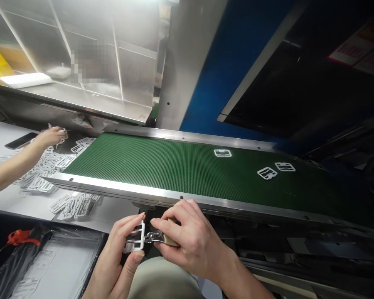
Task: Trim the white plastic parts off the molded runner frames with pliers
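Note:
Between the thumb and fingers of my left hand (116, 257) is a small white plastic frame (142, 236) with crossbars. My right hand (191, 234) is closed around a pair of nippers (170, 239) with pale handles. The metal jaws meet the right edge of the frame; whether they bite into it I cannot tell. Both hands are in front of the near rail of a green conveyor belt (149, 162). Three similar white frames lie apart on its right half, one of them a loose frame (222, 153) close to the far rail.
Left of the belt, another person's hand (53, 136) reaches over a pile of white frames (39, 172) near a phone (21, 140). A smaller heap (77, 205) lies by the near rail. An orange-handled tool (23, 238) rests on a plastic-lined box (59, 265) at lower left.

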The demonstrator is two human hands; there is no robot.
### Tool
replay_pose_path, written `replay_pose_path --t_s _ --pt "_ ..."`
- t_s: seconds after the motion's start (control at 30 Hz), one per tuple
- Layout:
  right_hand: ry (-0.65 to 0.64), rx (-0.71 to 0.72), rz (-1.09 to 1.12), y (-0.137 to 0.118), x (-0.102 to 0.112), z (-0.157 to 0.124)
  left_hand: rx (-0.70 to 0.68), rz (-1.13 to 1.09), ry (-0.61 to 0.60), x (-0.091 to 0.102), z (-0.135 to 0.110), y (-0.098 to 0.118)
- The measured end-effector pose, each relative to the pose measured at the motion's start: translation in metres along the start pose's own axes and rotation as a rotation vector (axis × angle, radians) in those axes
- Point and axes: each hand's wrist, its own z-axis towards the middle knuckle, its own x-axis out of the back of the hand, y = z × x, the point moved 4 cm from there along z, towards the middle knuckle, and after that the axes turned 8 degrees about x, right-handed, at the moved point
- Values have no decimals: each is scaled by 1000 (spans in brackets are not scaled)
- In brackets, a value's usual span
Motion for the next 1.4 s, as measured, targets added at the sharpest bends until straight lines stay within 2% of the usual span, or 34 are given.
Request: replay_pose_path --t_s 0.27,0.43,0.5,0.57,0.63,0.67,0.77,0.87,1.03,1.23,1.4 --pt "-15 25 -32 1 -1 9 1 88 44 4 -3 -4" --pt "1 107 -87 0 -10 14 55 38 40 6 -7 -12" --pt "34 101 11 -1 -11 16 109 -52 19 7 -8 -15" --pt "49 14 244 1 -11 17 189 -174 -5 8 -8 -15" --pt "21 -84 466 3 -9 17 267 -301 -15 10 -7 -12" --pt "-3 -100 504 4 -8 17 298 -365 -10 10 -7 -10" --pt "-50 -12 341 4 0 18 394 -536 28 11 -7 -5" --pt "-71 48 200 0 6 19 444 -612 12 9 -8 -1" --pt "-89 86 106 -10 9 24 429 -648 -56 6 -8 3" --pt "-47 155 85 -13 8 32 385 -627 -68 8 -6 6" --pt "-95 150 78 -15 7 37 353 -573 -80 12 -6 4"
